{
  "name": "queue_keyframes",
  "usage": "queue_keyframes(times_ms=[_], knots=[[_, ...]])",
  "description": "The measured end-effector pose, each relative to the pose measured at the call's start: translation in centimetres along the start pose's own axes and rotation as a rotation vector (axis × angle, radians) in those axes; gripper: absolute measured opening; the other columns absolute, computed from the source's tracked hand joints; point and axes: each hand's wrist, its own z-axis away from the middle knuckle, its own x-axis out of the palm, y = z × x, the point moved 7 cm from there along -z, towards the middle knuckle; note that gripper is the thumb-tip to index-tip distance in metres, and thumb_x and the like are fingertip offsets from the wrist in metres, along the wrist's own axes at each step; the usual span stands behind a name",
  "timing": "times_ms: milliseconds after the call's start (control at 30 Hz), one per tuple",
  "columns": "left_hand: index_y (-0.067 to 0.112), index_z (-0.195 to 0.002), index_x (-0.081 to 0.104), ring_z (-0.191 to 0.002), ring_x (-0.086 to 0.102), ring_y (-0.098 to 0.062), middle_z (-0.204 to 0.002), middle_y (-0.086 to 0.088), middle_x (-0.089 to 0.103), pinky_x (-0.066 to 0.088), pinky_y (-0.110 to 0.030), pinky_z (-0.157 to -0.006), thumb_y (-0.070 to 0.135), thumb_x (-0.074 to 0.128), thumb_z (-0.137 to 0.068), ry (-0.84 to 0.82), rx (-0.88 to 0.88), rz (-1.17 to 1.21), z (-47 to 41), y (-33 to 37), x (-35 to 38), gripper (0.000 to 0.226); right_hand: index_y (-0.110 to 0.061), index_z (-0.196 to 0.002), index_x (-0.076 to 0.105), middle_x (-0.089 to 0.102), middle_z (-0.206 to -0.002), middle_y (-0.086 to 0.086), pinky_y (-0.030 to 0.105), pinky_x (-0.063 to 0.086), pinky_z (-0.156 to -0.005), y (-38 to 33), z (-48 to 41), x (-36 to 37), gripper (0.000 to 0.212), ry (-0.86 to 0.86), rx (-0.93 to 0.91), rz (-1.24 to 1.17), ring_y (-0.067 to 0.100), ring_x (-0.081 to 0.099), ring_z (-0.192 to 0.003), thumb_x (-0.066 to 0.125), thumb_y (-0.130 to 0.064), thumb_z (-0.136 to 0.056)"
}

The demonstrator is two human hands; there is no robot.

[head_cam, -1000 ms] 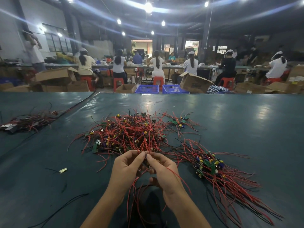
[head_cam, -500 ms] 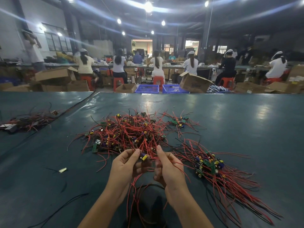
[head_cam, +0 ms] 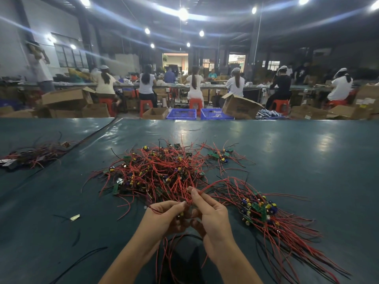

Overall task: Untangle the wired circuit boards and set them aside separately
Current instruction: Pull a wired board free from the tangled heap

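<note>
A tangled heap of small circuit boards with red wires [head_cam: 158, 173] lies on the dark green table [head_cam: 297, 160] ahead of me. To its right lies a sorted row of wired boards [head_cam: 260, 210], wires trailing toward me. My left hand [head_cam: 164, 218] and right hand [head_cam: 213, 216] meet at the heap's near edge. Both hold one wired board [head_cam: 181, 214] between them, mostly hidden by my fingers. My right thumb and forefinger pinch its red wires, which arch up to the right. More red wires hang below my hands.
A second bundle of wired boards [head_cam: 34, 154] sits at the far left. A small metal scrap [head_cam: 74, 217] and loose black wires [head_cam: 80, 261] lie at left. A few boards [head_cam: 221, 155] lie behind the heap. Beyond the table's far edge are cardboard boxes, blue baskets [head_cam: 181, 114] and seated workers.
My right hand has lifted and now pinches a strand of red wires, drawing it up and to the right. My left hand has stayed curled round the board.
</note>
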Motion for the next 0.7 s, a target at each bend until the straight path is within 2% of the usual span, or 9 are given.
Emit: queue_keyframes(times_ms=[67,167,233,300,367,467,567,600,700], knots=[[0.003,-0.074,0.074,-0.052,0.065,-0.016,-0.071,-0.015,0.071,0.052,-0.023,-0.047,0.008,0.063,-0.088,-0.006,0.003,-0.032,0.14,0.14,0.20,0.019,-0.016,-0.087,0.081,0.076,-0.098,0.016,0.054,0.051,-0.097,0.01,-0.15,-0.22,0.011,0.023,-0.002,-0.004,0.037,0.069,-0.104,0.071,-0.017,-0.086],[0.006,-0.070,0.074,-0.049,0.060,-0.013,-0.068,-0.012,0.068,0.050,-0.021,-0.046,0.008,0.062,-0.089,-0.027,0.006,-0.059,0.27,0.37,0.48,0.022,-0.017,-0.087,0.082,0.074,-0.103,0.020,0.058,0.050,-0.097,0.02,-0.15,-0.21,0.014,0.035,0.012,-0.010,0.043,0.066,-0.107,0.067,-0.017,-0.090],[0.006,-0.073,0.072,-0.048,0.059,-0.010,-0.066,-0.008,0.067,0.048,-0.019,-0.045,0.009,0.061,-0.090,-0.057,-0.008,-0.032,0.43,0.33,0.78,0.020,-0.019,-0.088,0.081,0.073,-0.104,0.022,0.059,0.051,-0.095,0.00,-0.09,-0.08,0.017,0.032,0.019,0.002,0.044,0.067,-0.102,0.065,-0.018,-0.092],[0.006,-0.074,0.069,-0.046,0.055,-0.010,-0.062,-0.005,0.064,0.046,-0.019,-0.043,0.011,0.061,-0.089,-0.059,-0.049,0.046,0.45,0.09,0.83,0.019,-0.021,-0.087,0.082,0.075,-0.098,0.019,0.052,0.056,-0.089,0.00,-0.05,0.14,0.017,0.013,0.021,0.016,0.035,0.070,-0.087,0.065,-0.019,-0.092],[0.009,-0.071,0.067,-0.045,0.051,-0.012,-0.060,-0.006,0.059,0.047,-0.021,-0.042,0.017,0.063,-0.087,-0.035,-0.100,0.114,0.40,-0.15,0.58,0.019,-0.021,-0.087,0.082,0.075,-0.090,0.012,0.047,0.056,-0.085,0.05,-0.09,0.24,0.015,-0.006,0.026,0.019,0.027,0.071,-0.082,0.066,-0.019,-0.090],[0.009,-0.073,0.069,-0.046,0.051,-0.012,-0.062,-0.006,0.060,0.047,-0.021,-0.044,0.026,0.067,-0.083,-0.079,-0.094,0.067,0.33,-0.11,0.69,0.020,-0.019,-0.088,0.082,0.076,-0.095,0.014,0.051,0.054,-0.093,-0.03,-0.10,0.20,0.011,-0.009,0.031,0.034,0.034,0.070,-0.095,0.071,-0.021,-0.084],[0.005,-0.076,0.071,-0.045,0.055,-0.009,-0.063,-0.007,0.066,0.045,-0.018,-0.042,0.018,0.067,-0.082,-0.116,-0.032,0.002,0.42,0.10,0.95,0.015,-0.018,-0.087,0.081,0.075,-0.096,0.017,0.053,0.053,-0.095,-0.16,-0.01,0.06,0.011,0.004,0.020,0.042,0.040,0.068,-0.100,0.073,-0.022,-0.082],[0.003,-0.076,0.070,-0.043,0.055,-0.009,-0.062,-0.007,0.065,0.044,-0.017,-0.041,0.015,0.065,-0.085,-0.109,-0.003,-0.034,0.37,0.19,0.83,0.015,-0.018,-0.086,0.081,0.074,-0.092,0.016,0.050,0.055,-0.091,-0.18,-0.01,0.01,0.010,0.003,0.016,0.042,0.038,0.068,-0.094,0.072,-0.020,-0.085],[0.004,-0.074,0.069,-0.041,0.053,-0.010,-0.059,-0.007,0.063,0.041,-0.018,-0.041,0.013,0.060,-0.092,-0.104,0.067,-0.171,0.14,0.46,0.54,0.022,-0.021,-0.084,0.082,0.071,-0.079,0.011,0.032,0.058,-0.066,-0.22,-0.09,-0.16,0.013,0.007,0.003,0.059,0.022,0.065,-0.072,0.069,-0.018,-0.088]])
